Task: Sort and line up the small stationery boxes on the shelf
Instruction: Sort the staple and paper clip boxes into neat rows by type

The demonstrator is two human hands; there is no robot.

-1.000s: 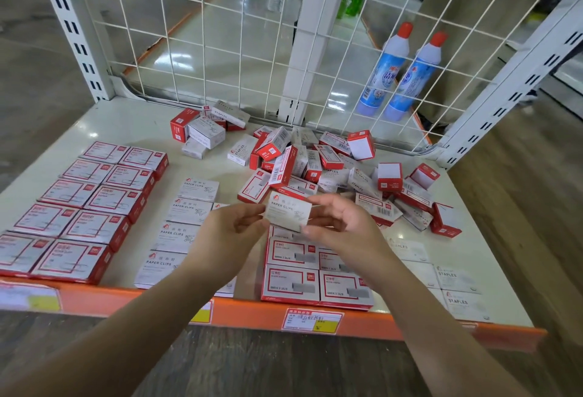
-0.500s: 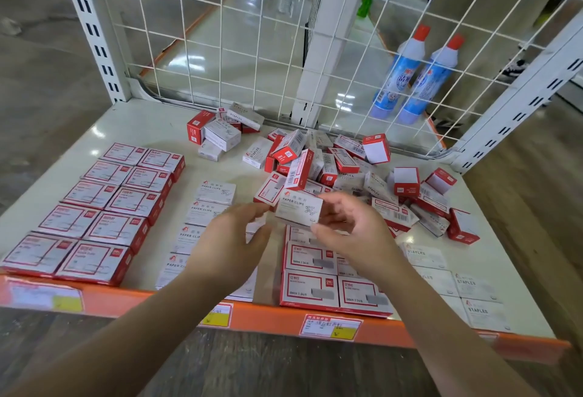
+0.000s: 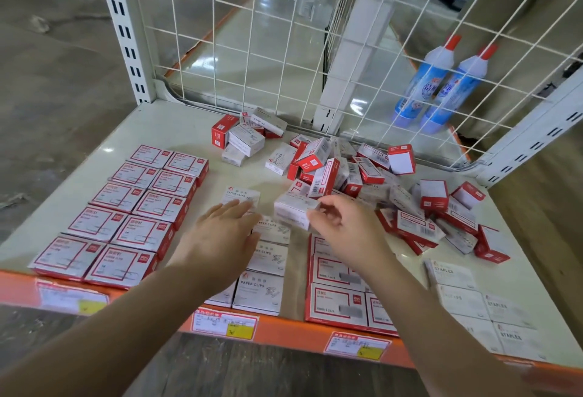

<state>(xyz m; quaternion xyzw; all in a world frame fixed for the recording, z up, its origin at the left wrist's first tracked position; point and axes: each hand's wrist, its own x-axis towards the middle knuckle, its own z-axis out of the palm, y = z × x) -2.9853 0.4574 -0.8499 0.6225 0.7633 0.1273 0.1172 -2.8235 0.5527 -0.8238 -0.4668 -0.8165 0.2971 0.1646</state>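
White box [image 3: 293, 213] lower, right-hand [image 3: 342, 232] pinch.

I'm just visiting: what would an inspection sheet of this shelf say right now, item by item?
Surface: pale shelf with an orange front edge carrying price labels.
Job's things: red-bordered boxes in rows at left; white paper clip boxes in a column; staples boxes at right.
Clutter: unsorted pile at the back.
Hands: left hand flat over the paper clip column; right hand with fingers pinching a white box.
Cables: nothing seen.
Surroundings: wire mesh back; two blue bottles behind it.
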